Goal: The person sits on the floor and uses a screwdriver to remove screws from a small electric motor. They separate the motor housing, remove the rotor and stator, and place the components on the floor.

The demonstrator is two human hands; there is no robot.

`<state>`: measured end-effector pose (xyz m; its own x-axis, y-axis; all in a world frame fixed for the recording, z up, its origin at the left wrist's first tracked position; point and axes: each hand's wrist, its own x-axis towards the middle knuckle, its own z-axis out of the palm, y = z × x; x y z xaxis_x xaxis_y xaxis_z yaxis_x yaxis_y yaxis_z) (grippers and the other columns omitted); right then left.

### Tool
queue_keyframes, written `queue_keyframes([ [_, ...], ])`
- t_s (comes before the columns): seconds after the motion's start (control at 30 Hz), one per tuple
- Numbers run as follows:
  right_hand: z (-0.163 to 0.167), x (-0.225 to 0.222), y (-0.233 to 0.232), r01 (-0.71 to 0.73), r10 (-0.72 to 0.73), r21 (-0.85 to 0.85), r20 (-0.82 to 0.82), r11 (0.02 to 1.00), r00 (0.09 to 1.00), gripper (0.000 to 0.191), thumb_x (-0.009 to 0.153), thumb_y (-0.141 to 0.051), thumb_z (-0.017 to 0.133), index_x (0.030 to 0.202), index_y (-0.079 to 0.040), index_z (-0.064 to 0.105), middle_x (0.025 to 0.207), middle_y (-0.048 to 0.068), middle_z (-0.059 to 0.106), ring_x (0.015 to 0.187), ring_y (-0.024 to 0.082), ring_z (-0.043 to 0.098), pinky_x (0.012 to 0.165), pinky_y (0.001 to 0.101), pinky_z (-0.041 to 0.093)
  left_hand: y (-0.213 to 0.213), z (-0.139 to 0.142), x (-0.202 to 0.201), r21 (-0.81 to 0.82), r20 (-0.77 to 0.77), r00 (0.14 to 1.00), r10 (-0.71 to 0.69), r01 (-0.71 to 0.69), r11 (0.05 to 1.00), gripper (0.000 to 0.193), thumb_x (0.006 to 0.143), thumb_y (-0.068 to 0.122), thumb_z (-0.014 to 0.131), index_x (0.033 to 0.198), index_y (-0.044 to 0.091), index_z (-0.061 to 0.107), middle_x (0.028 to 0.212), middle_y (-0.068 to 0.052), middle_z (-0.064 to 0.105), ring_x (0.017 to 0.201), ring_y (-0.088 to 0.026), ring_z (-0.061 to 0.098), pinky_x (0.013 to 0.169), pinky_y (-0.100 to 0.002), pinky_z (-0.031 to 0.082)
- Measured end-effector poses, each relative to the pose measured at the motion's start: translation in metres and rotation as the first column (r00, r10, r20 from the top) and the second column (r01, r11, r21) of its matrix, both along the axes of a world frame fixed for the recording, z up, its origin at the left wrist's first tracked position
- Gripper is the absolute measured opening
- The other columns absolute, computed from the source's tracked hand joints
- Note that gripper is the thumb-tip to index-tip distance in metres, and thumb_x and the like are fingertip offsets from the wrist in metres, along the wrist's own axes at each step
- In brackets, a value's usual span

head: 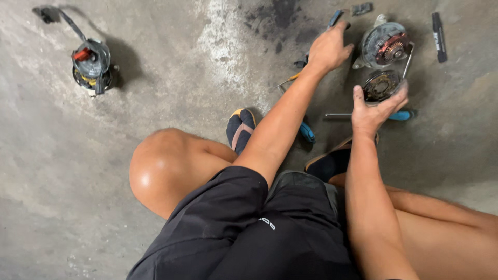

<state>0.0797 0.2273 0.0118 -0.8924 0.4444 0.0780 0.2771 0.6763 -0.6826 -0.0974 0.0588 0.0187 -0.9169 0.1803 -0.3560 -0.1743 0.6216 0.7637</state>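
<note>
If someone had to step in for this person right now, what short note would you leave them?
Left hand: open, reaching among small tools on the concrete floor, gripping nothing visible.
Right hand: fingers curled around the round motor part, holding it.
Second round motor part lies just beyond; a blue-handled screwdriver lies under the right hand; another motor unit sits far left.
Done: parts separated. Left: cannot tell.
</note>
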Motion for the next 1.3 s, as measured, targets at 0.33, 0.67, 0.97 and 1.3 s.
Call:
queue_keyframes([
  [0.33, -0.013, -0.063, 0.040, -0.117, 0.116, -0.009, -0.061, 0.993, 0.991, 0.112, 0.079, -0.011, 0.095, 0.162, -0.006, 0.020, 0.160, 0.021, 0.033, 0.155, 0.041, 0.031, 0.138, 0.0527, 0.026, -0.002, 0.000, 0.006, 0.010, -0.032, 0.999, 0.016, -0.016, 1.000, 0.062, 0.078, 0.028, 0.079, 0.132, 0.008, 0.057, 0.122, -0.022, 0.069, 0.114, -0.038, 0.066, 0.098, -0.046, 0.053],
  [0.67, -0.019, -0.068, 0.052, -0.107, 0.108, -0.041, 0.013, 0.993, 0.994, 0.112, 0.079, -0.014, 0.097, 0.162, -0.005, 0.022, 0.162, 0.022, 0.032, 0.160, 0.042, 0.029, 0.138, 0.0533, 0.024, -0.003, 0.001, 0.004, -0.013, -0.023, 1.000, 0.004, -0.004, 1.000, 0.060, 0.080, 0.028, 0.078, 0.132, 0.007, 0.058, 0.121, -0.022, 0.069, 0.114, -0.038, 0.067, 0.098, -0.046, 0.054],
  [0.97, -0.016, -0.070, 0.052, -0.149, 0.149, -0.001, 0.044, 0.989, 0.988, 0.115, 0.080, -0.013, 0.097, 0.163, -0.006, 0.019, 0.165, 0.022, 0.030, 0.161, 0.042, 0.026, 0.139, 0.0532, 0.022, -0.003, 0.006, 0.003, -0.023, 0.017, 1.000, -0.005, 0.005, 1.000, 0.062, 0.079, 0.029, 0.078, 0.133, 0.007, 0.057, 0.122, -0.022, 0.069, 0.114, -0.038, 0.067, 0.097, -0.046, 0.054],
  [1.3, -0.011, -0.063, 0.051, -0.066, 0.068, -0.118, 0.021, 0.991, 0.997, 0.118, 0.085, -0.033, 0.088, 0.165, -0.005, 0.007, 0.169, 0.029, 0.013, 0.157, 0.048, 0.025, 0.131, 0.0573, 0.024, 0.002, 0.000, 0.002, -0.018, -0.051, 0.999, -0.005, 0.004, 1.000, 0.061, 0.079, 0.030, 0.078, 0.132, 0.008, 0.058, 0.122, -0.020, 0.070, 0.114, -0.037, 0.067, 0.098, -0.045, 0.054],
])
